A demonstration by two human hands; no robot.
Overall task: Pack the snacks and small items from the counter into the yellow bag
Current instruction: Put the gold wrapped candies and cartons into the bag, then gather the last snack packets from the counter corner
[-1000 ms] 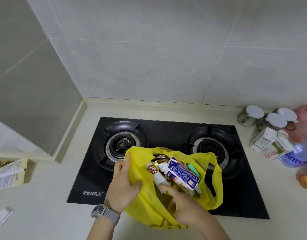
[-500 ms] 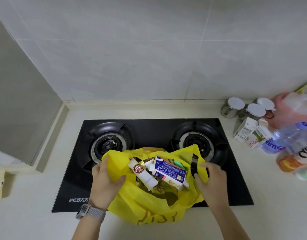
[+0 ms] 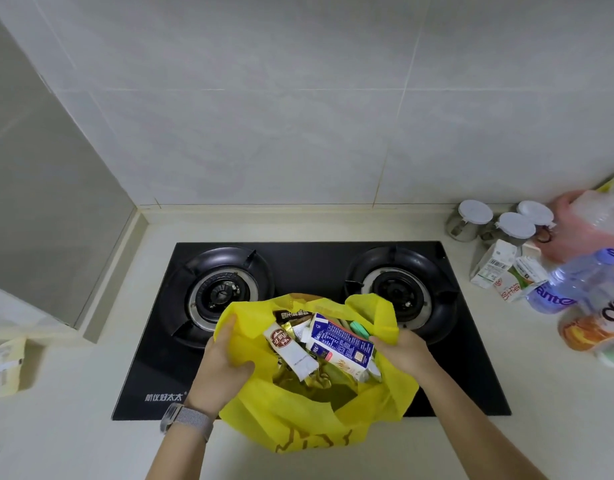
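Note:
The yellow bag (image 3: 298, 420) sits on the front of the black gas stove, its mouth spread wide. Inside lie a blue and white carton (image 3: 343, 344), a white sachet with a brown label (image 3: 291, 351), a green item (image 3: 360, 331) and gold wrappers. My left hand (image 3: 222, 368) grips the bag's left rim, thumb inside the fabric. My right hand (image 3: 402, 355) grips the bag's right rim beside the carton.
The stove (image 3: 309, 268) has two burners. To the right on the counter stand three white-lidded jars (image 3: 475, 220), small cartons (image 3: 494, 265), a water bottle (image 3: 575, 282), an orange bottle (image 3: 592, 327) and a pink bag (image 3: 585, 230). A snack packet (image 3: 4, 368) lies far left.
My right hand left the items inside the bag and took hold of its right rim. Both hands now pull the mouth wider. The view shifted slightly.

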